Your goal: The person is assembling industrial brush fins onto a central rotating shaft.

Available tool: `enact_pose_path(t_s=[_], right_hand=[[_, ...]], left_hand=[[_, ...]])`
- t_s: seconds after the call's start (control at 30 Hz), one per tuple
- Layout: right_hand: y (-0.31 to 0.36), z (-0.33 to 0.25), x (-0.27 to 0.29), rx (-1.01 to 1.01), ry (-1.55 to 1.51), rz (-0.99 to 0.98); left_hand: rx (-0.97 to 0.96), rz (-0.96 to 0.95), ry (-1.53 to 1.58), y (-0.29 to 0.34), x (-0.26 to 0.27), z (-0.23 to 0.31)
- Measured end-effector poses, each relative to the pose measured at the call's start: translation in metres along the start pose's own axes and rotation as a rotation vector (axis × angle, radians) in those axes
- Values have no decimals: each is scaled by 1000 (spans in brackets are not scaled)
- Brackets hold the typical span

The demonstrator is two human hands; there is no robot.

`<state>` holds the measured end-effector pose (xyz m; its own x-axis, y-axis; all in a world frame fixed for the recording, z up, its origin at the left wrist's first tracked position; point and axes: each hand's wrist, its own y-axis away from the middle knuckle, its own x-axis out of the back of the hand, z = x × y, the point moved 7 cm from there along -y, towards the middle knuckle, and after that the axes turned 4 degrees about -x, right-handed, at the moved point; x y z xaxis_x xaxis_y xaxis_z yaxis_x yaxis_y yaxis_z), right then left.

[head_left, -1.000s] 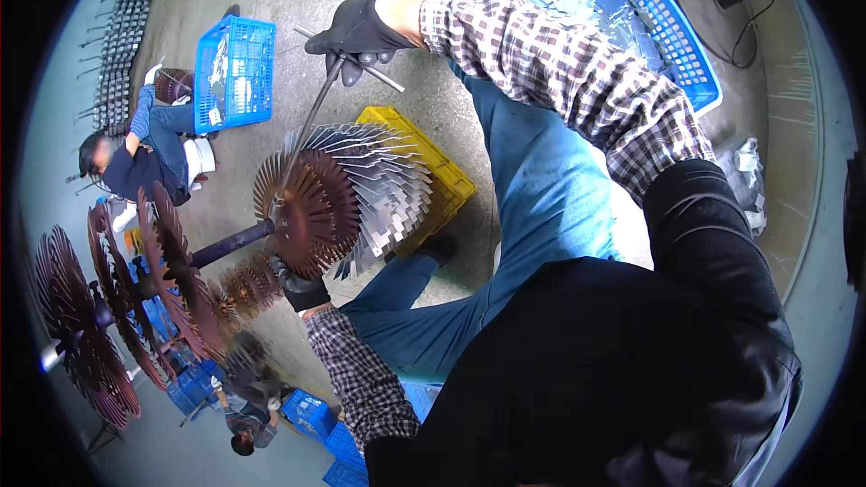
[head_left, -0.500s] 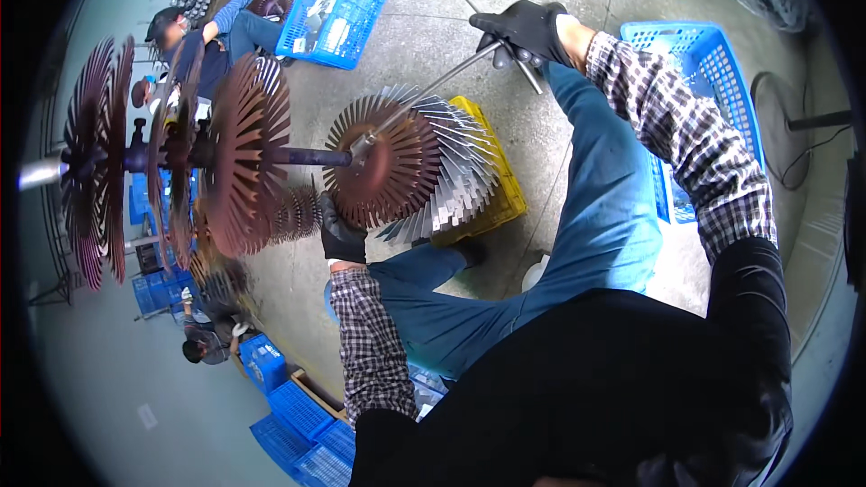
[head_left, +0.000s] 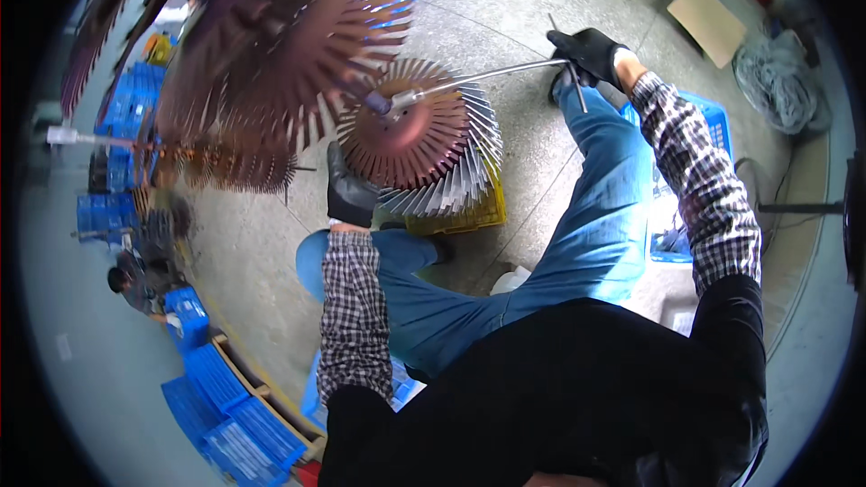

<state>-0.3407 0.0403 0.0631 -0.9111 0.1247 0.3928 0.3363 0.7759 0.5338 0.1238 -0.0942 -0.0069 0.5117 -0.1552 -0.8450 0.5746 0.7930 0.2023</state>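
Note:
In a black glove, my right hand point(head_left: 595, 56) is closed around the crossbar end of a long steel T-handle socket wrench point(head_left: 496, 75). Its far end meets the hub of a reddish-brown bladed disc point(head_left: 424, 142), close to the end of a dark shaft. My left hand point(head_left: 350, 191), also black-gloved, is closed at the disc's near left rim; its fingertips are partly hidden. Bare grey metal blades point(head_left: 469, 176) fan out along the disc's right and lower edge. Larger brown bladed discs point(head_left: 298, 36) sit on the shaft at upper left, blurred.
Beneath the grey blades stands a yellow crate point(head_left: 465, 215). A blue crate point(head_left: 717, 126) is beyond my right leg, with cardboard point(head_left: 706, 25) and a clear plastic bundle point(head_left: 780, 81) further off. Blue crates point(head_left: 216, 374) line the left side near a crouching co-worker point(head_left: 135, 281).
My view has swung, so the large discs appear higher and closer. The wrench's crossbar stands at a steeper angle. Both hands keep their holds.

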Motion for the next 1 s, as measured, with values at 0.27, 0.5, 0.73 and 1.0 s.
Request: enact_pose_path(t_s=[0.27, 0.5, 0.73, 1.0], right_hand=[[-6, 11, -10, -29, -144, 78], [9, 2, -21, -202, -336, 183], [-1, 9, -10, -316, -63, 209], [-11, 11, -4, -464, 6, 45]], left_hand=[[-278, 69, -581, -6, 41, 4], [-824, 89, -1701, 36, -13, 20], [-778, 133, -1597, 22, 4, 16], [-613, 191, -984, 20, -5, 13]])
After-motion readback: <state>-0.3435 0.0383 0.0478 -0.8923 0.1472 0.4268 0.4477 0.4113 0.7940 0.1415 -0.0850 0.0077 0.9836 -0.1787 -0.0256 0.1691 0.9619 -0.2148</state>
